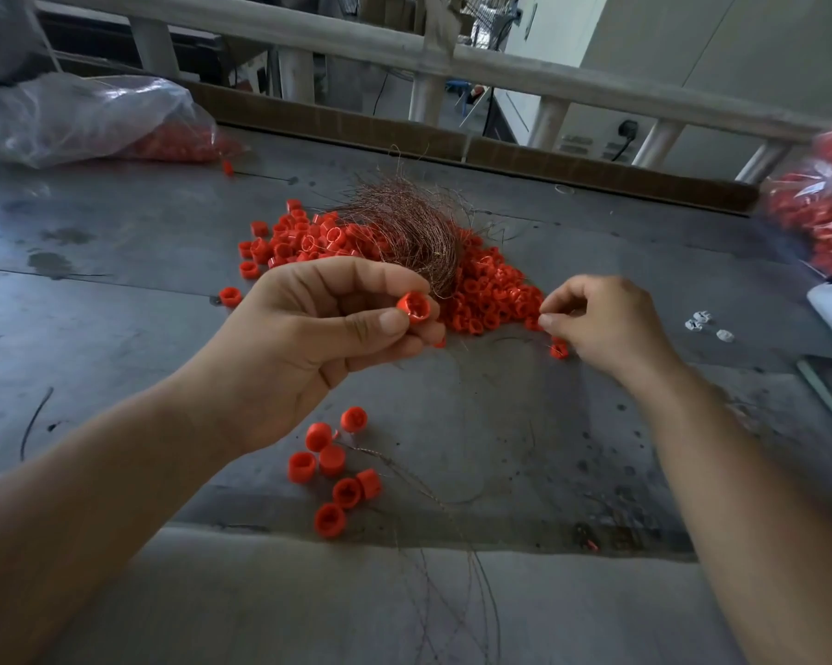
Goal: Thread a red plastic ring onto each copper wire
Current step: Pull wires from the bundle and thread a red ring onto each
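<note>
Trailing over the near edge of the grey tabletop [116, 242], a few thin loose wires [452, 583] curl toward the viewer. Just beyond them sits a small cluster of rings [339, 472], seven or so red plastic pieces lying close together, some touching.

Above that cluster both hands are raised. The left hand [308, 343] pinches a single red ring [414, 307] between thumb and forefinger, its open end tipped toward the camera, the other fingers curled beneath. The right hand [606, 328] has its fingers curled and its thumb and forefinger pressed together at the tips; whether a strand of wire is caught between them I cannot tell, as anything there is too fine to see. A stray ring [559, 350] lies on the tabletop just under that hand.

Behind the hands spreads a wide pile of red rings [493, 295], and a thick bundle of copper wire [414, 228] rests across its middle, the strands fanning up and away. A few small white pieces [702, 321] lie to the right.

Farther back, a clear plastic bag [92, 117] holding more red rings lies at the left, and a second bag [822, 218] at the right edge. A cardboard strip [356, 122] lines the far side, with a pale railing [500, 60] beyond.
</note>
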A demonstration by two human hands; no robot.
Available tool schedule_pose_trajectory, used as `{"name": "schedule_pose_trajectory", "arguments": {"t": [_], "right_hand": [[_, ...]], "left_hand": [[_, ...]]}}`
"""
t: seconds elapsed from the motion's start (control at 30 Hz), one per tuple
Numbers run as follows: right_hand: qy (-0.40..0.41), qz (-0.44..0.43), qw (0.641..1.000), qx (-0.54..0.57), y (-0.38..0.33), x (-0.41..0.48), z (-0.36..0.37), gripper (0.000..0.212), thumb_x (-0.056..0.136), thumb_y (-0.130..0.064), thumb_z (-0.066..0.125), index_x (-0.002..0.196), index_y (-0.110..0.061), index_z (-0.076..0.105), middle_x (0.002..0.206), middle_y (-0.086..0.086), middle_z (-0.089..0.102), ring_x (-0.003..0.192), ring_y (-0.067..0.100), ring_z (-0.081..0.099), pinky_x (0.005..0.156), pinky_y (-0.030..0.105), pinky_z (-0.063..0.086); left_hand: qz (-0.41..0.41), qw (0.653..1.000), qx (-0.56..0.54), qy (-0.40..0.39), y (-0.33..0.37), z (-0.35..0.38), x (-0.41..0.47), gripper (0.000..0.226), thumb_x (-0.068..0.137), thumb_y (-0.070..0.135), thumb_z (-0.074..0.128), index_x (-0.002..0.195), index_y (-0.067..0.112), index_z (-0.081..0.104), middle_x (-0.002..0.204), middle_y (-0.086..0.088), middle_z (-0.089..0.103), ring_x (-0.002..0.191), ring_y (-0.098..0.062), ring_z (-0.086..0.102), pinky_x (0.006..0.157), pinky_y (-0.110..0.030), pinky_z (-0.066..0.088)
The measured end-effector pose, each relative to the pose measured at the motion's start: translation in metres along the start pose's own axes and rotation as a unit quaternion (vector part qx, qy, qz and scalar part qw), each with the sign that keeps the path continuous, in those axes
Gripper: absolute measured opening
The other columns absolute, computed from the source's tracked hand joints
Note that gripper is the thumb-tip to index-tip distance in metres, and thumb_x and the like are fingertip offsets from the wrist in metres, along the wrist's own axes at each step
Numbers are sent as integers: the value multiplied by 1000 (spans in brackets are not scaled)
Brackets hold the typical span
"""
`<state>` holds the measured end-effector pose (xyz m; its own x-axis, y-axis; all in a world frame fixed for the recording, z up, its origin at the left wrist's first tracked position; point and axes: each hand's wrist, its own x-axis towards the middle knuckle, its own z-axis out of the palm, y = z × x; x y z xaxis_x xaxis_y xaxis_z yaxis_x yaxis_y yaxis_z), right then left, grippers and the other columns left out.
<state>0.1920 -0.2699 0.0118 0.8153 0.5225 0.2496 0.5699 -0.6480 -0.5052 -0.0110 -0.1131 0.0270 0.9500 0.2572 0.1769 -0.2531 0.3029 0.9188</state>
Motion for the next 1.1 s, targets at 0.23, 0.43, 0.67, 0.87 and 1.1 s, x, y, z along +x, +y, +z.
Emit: {"name": "schedule_pose_trajectory", "arguments": {"t": [0.23,0.43,0.67,0.87,1.1], "right_hand": [[-155,62,818,551,-42,-19,-23,12,68,-10,59,79,-9,59,60,0,66,54,6,62,49,16,50],[-251,53,785,564,-71,-39,-14,15,65,-17,56,78,-9,57,61,1,68,52,7,63,45,16,49],[-274,47,798,534,-73,-45,-8,14,69,-19,55,79,-10,56,60,1,67,50,9,62,43,16,47],[-275,23,803,528,-74,-46,-8,17,64,-12,59,80,-10,59,64,-1,67,57,7,62,50,16,49],[-264,-20,807,529,-73,-49,-8,16,60,-9,62,69,-17,72,65,-2,64,61,5,60,56,15,49]], "left_hand": [[-9,999,40,7,-2,3,1,22,60,1,71,78,12,75,78,-7,72,75,-18,71,64,-19,54],[-13,999,46,25,-2,4,1,23,60,4,61,76,11,75,74,-8,72,72,-17,70,62,-19,54],[-11,998,64,22,-2,4,1,23,57,9,64,76,14,75,74,-7,72,73,-16,70,62,-18,54],[-8,997,75,21,-2,3,1,24,56,14,66,78,14,75,76,-8,73,74,-17,70,63,-18,54],[-9,996,81,21,-2,4,0,24,56,14,65,78,14,75,77,-8,73,75,-16,70,63,-18,54]]}}
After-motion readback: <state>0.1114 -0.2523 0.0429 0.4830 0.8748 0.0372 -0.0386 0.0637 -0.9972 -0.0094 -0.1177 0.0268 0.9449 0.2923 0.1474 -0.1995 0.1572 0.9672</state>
